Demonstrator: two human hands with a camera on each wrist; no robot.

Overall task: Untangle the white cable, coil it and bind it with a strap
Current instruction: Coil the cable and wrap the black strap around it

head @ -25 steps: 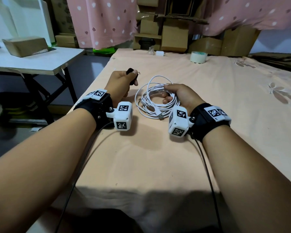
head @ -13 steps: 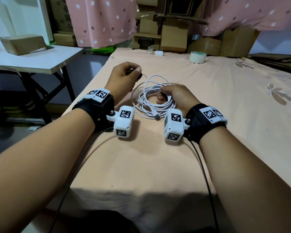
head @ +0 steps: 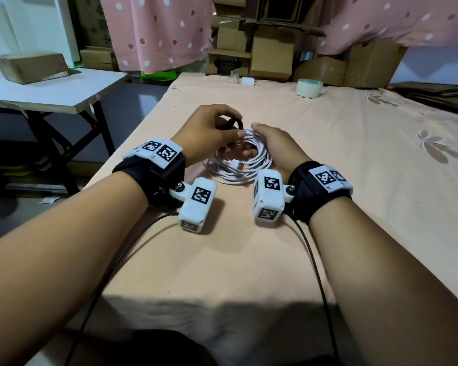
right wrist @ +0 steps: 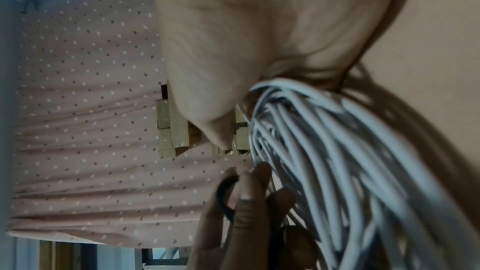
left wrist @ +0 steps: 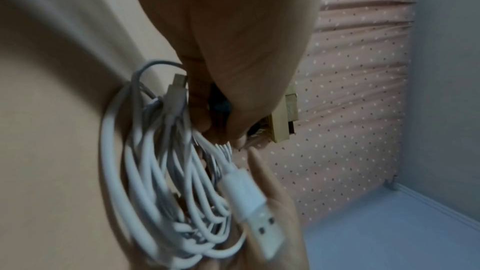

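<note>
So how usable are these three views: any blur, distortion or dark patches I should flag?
Head view: mostly sharp, wide-angle bending at the edges, a shadow across the near cloth edge; the white cable and black strap are readable. Left wrist view: motion-blurred and dim, though the USB plug shows. Right wrist view: soft, cable strands smeared, the left hand in shadow.

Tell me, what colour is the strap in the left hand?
Black strap, clearest in the head view.

Surface: table point(head: 328, 180) covered with a peach cloth.
Centre: coiled white cable point(head: 238, 165), its near loops on the cloth.
Far edge: tape roll point(head: 309, 87); small white block point(head: 247, 81).
</note>
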